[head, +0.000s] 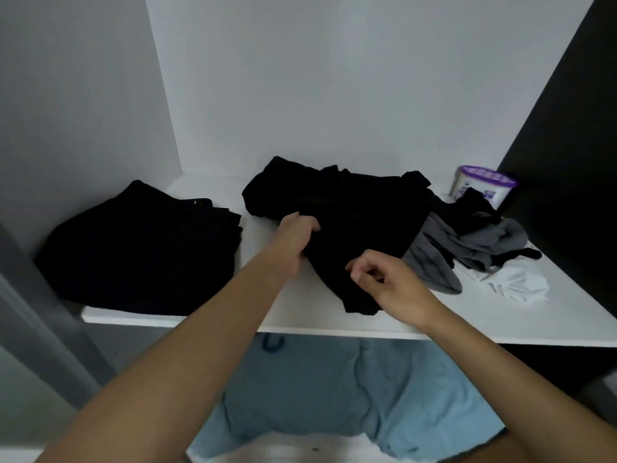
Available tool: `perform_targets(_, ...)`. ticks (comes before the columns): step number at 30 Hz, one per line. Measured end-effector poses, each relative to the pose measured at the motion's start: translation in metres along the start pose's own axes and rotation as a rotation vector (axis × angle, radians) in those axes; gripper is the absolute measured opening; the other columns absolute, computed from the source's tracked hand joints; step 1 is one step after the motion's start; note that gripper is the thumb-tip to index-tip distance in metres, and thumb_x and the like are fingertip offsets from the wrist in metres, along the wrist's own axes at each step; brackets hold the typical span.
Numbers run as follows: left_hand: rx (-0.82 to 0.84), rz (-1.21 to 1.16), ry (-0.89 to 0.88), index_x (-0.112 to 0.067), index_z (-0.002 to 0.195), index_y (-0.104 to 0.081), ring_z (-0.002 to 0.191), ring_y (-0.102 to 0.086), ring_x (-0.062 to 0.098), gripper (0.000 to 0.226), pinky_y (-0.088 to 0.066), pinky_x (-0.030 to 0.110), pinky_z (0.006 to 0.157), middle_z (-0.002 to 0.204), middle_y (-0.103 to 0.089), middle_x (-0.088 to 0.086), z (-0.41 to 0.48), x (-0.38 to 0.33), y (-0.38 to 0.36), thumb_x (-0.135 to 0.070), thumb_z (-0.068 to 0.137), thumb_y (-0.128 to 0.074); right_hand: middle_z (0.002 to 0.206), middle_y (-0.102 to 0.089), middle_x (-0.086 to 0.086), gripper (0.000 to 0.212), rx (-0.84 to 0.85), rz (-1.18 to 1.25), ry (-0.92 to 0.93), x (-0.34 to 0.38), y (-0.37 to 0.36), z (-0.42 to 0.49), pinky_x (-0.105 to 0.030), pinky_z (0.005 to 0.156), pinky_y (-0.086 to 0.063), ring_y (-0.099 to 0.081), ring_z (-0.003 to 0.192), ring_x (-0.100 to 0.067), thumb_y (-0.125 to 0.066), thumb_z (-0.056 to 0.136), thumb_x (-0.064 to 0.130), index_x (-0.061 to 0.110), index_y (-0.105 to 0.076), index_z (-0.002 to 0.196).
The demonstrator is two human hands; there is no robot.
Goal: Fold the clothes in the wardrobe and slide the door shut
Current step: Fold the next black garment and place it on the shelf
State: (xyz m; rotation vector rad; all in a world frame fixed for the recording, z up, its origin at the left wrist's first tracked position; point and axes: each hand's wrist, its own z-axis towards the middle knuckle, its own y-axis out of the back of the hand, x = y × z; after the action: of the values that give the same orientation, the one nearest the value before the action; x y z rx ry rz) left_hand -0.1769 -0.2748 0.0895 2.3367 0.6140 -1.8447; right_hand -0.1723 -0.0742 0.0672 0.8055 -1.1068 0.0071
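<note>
Nearest the camera, at the bottom of the view, is the person's light blue shirt (300, 396). Two bare forearms reach up from the lower corners toward a white shelf (200, 320) inside a wardrobe.

The right hand (384, 282) is over the near end of a crumpled black garment (350, 222), close to the shelf's front edge. Its fingers are curled in, with the thumb close to the fingertips. It is too blurred to tell whether the hand has hold of the cloth.

A little further in, the left hand (297, 235) grips the left edge of the same black garment, with its fingers curled into the fabric. This garment lies loose and unfolded across the middle of the shelf, from near the front edge almost to the back wall.

To the left, apart from it, sits a stack of folded black clothes (140, 248), flat on the shelf.

To the right, a rumpled grey garment (467, 242) touches the black one and is tangled with more black fabric. A small crumpled white cloth (514, 285) lies just in front of the grey one.

Behind that pile, in the far right corner, stands a small white tub with a purple lid (484, 185). It is beside a dark panel (567, 162) that closes off the right side. The pale back wall (334, 78) of the wardrobe rises behind it all.
</note>
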Motion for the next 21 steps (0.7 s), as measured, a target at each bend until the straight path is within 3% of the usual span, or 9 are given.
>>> perform_targets(3,0.066,0.194,-0.004,-0.013,0.094,-0.064,0.099,-0.064,0.028,0.018,-0.057,0.040,0.083,0.106,-0.066,0.013,-0.025,0.004,0.026,-0.005,0.081,-0.054,0.106,-0.065,0.004,0.013,-0.224,-0.099,-0.130,-0.005,-0.004,0.004,-0.013,0.081,-0.042,-0.062,0.099,-0.013,-0.065,0.095,0.012,0.023,-0.064,0.101)
perform_targets(6,0.115,0.362,0.014,-0.011,0.090,-0.062,0.089,-0.065,0.023,0.013,-0.058,0.030,0.071,0.096,-0.065,0.011,-0.045,0.007,0.052,-0.002,0.085,-0.054,0.144,-0.043,-0.007,0.057,-0.296,-0.391,-0.192,-0.012,-0.002,0.019,-0.037,0.102,-0.045,-0.051,0.125,-0.029,-0.070,0.091,0.019,0.019,-0.045,0.142)
perform_targets(8,0.177,0.496,0.006,-0.012,0.082,-0.059,0.078,-0.062,0.017,0.014,-0.050,0.023,0.059,0.085,-0.062,0.006,-0.054,0.009,0.066,0.001,0.086,-0.053,0.161,-0.021,-0.005,0.079,-0.237,-0.669,-0.157,-0.011,-0.003,0.034,-0.052,0.110,-0.037,-0.034,0.138,-0.035,-0.072,0.088,0.026,0.029,-0.028,0.154)
perform_targets(9,0.217,0.554,-0.005,-0.013,0.077,-0.056,0.075,-0.059,0.015,0.017,-0.047,0.021,0.060,0.081,-0.059,0.005,-0.057,0.009,0.071,0.002,0.086,-0.053,0.164,-0.015,-0.003,0.080,-0.182,-0.795,-0.122,-0.009,-0.005,0.042,-0.055,0.111,-0.032,-0.026,0.142,-0.034,-0.071,0.088,0.029,0.033,-0.027,0.154)
perform_targets(11,0.261,0.636,-0.019,-0.015,0.071,-0.051,0.072,-0.054,0.013,0.023,-0.044,0.021,0.063,0.077,-0.054,0.003,-0.061,0.008,0.078,0.004,0.084,-0.053,0.162,-0.025,-0.001,0.059,-0.042,-0.954,-0.021,-0.006,-0.009,0.062,-0.054,0.113,-0.022,-0.021,0.144,-0.030,-0.065,0.091,0.033,0.034,-0.044,0.146)
perform_targets(13,0.279,0.671,-0.001,-0.016,0.069,-0.053,0.069,-0.055,0.012,0.023,-0.045,0.023,0.063,0.075,-0.056,0.001,-0.063,0.007,0.085,0.002,0.084,-0.056,0.145,-0.052,0.001,0.035,0.050,-1.008,0.029,-0.002,-0.010,0.078,-0.051,0.116,-0.015,-0.037,0.138,-0.025,-0.057,0.097,0.029,0.030,-0.060,0.132)
perform_targets(15,0.286,0.669,0.034,-0.016,0.079,-0.062,0.070,-0.062,0.012,0.015,-0.050,0.023,0.059,0.079,-0.064,0.001,-0.064,0.006,0.091,-0.003,0.086,-0.060,0.124,-0.068,-0.001,0.028,-0.072,-0.859,0.086,0.004,-0.011,0.086,-0.047,0.119,-0.021,-0.057,0.121,-0.025,-0.054,0.099,0.019,0.021,-0.066,0.124)
perform_targets(18,0.251,0.502,0.066,-0.018,0.104,-0.067,0.078,-0.067,0.012,0.012,-0.053,0.023,0.057,0.096,-0.071,0.002,-0.063,0.002,0.097,-0.017,0.092,-0.065,0.103,-0.068,-0.002,0.022,-0.460,-0.215,0.145,0.033,0.000,0.084,-0.026,0.097,-0.047,-0.063,0.099,-0.016,-0.051,0.095,0.002,0.012,-0.065,0.109)
perform_targets(21,0.319,0.126,0.094,-0.020,0.112,-0.070,0.080,-0.070,0.015,0.028,-0.056,0.029,0.065,0.097,-0.073,0.000,-0.061,-0.010,0.093,-0.041,0.093,-0.066,0.090,-0.060,0.013,0.021,-0.500,0.044,0.272,0.077,0.004,0.059,-0.009,0.079,-0.042,-0.057,0.084,0.007,-0.046,0.091,0.003,0.016,-0.058,0.100)
